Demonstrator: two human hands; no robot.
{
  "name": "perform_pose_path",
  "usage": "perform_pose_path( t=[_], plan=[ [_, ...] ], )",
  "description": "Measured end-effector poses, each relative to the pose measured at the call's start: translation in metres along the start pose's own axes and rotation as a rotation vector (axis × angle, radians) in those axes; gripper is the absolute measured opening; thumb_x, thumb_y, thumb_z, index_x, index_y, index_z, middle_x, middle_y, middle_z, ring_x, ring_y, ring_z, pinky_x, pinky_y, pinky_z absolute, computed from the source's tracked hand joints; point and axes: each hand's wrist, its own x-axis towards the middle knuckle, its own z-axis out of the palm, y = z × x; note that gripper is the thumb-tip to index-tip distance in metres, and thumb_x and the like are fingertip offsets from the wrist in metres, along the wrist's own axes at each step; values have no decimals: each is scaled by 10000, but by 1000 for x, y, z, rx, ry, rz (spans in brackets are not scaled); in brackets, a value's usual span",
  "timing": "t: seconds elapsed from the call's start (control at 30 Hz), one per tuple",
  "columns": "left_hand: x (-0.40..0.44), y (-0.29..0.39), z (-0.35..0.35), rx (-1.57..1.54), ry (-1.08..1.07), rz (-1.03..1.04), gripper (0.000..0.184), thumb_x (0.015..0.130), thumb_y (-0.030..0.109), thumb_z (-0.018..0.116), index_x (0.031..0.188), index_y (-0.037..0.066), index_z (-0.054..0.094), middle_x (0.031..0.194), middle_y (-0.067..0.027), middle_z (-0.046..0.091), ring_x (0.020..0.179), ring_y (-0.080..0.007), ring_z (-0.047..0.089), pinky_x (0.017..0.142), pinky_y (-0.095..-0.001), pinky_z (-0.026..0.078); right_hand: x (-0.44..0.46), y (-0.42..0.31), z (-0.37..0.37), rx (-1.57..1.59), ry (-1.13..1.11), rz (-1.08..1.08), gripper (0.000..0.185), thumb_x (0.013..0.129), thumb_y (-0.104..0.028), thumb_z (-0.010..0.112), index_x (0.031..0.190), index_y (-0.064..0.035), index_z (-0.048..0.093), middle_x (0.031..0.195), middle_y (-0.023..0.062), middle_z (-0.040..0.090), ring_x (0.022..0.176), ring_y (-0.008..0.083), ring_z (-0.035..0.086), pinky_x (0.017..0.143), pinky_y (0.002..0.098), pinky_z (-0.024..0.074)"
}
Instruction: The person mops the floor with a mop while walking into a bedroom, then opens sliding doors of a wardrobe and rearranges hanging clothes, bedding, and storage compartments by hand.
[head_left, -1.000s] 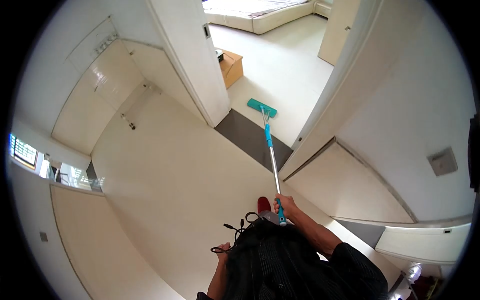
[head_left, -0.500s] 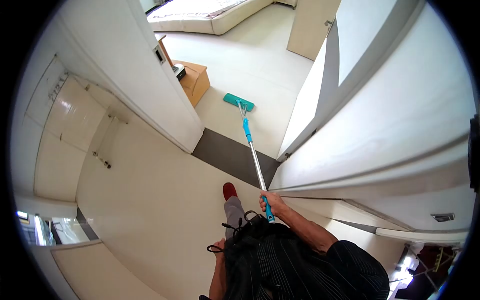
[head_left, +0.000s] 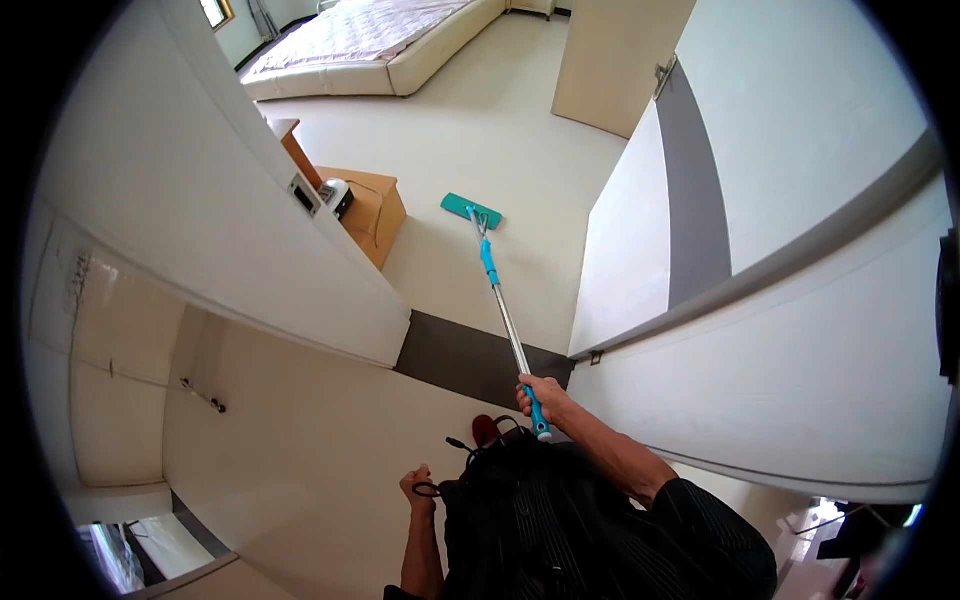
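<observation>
My right hand (head_left: 540,398) is wrapped around the blue grip at the near end of a mop (head_left: 510,330). The mop has a silver pole and a blue joint. Its flat green head (head_left: 472,211) lies on the pale floor beyond the doorway's dark threshold strip. Down by my left side, my left hand (head_left: 416,484) is curled into a loose fist with nothing visible in it. A black cord loop (head_left: 426,490) from my dark clothing hangs beside it. One red shoe (head_left: 486,430) shows below the mop grip.
The dark threshold (head_left: 455,360) runs between a white door frame (head_left: 330,270) at left and an open white door (head_left: 650,220) at right. A wooden cabinet (head_left: 390,225) with a small device on top stands inside left. Farther back are a bed (head_left: 350,78) and a beige door (head_left: 610,70).
My view has shifted forward and tilted up, showing more of the bed and room. My left hand has swung forward and up. My right hand keeps its hold on the mop.
</observation>
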Motion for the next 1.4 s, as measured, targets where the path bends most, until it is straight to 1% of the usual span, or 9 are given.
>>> perform_pose_path(
  t=[0.23,0.63,0.9,1.0,1.07,1.1,1.13,1.2,1.4],
  plan=[
    [63,129,60,-18,32,9,258,876,155,630,676,23,534,517,11,454,412,-62,406,371,-234,291,34,-77,31,38,-31,24,224,931,-257,576,843,-64,503,642,3,477,466,96,442,421,276,386],
    [116,379,260,-109,-162,396,208,897,177,640,777,17,585,547,20,482,447,-45,403,414,-213,302,123,-288,93,98,-181,133,244,962,-293,538,885,-68,483,684,-15,459,500,71,441,441,245,400],
    [121,488,339,380,-210,573,234,843,140,691,1025,2,639,690,-32,607,632,-103,563,570,-259,471,118,-404,170,53,-365,204,242,976,-294,528,902,-66,496,734,12,509,584,98,509,549,285,470],
    [122,505,362,322,-356,676,369,792,124,730,1125,11,618,887,-100,654,662,-139,583,612,-267,498,109,-428,214,-46,-401,118,238,983,-290,522,918,-61,514,769,38,549,633,147,553,589,319,497],
    [120,533,370,432,-331,871,513,738,118,774,1208,27,589,1113,-143,623,752,-210,618,688,-314,527,109,-443,245,-110,-391,41,260,988,-309,518,933,-55,526,805,64,590,680,190,591,643,367,526],
    [126,537,370,408,-296,1047,580,708,107,792,1239,32,572,1257,-162,556,900,-286,634,792,-357,530,118,-447,252,-139,-450,67,287,987,-341,524,947,-57,541,842,72,615,754,209,627,702,390,545],
    [134,543,368,404,-283,1038,580,708,107,792,1239,32,572,1257,-162,556,900,-286,634,792,-357,530,127,-449,260,-150,-450,79,287,987,-341,524,947,-57,541,842,72,615,754,209,627,702,390,545],
    [149,556,364,317,-188,1110,536,728,48,768,1231,32,580,1284,-178,543,1112,-316,593,933,-379,488,136,-448,283,-206,-470,112,313,975,-381,532,938,-73,578,815,76,634,686,214,649,632,392,563],
    [223,609,351,-40,-73,1147,123,816,66,671,902,-15,636,1016,-177,681,1054,-321,621,919,-420,479,170,-472,357,-317,-583,137,380,1000,-429,450,989,-71,578,826,77,647,656,201,646,543,346,534]
  ],
)
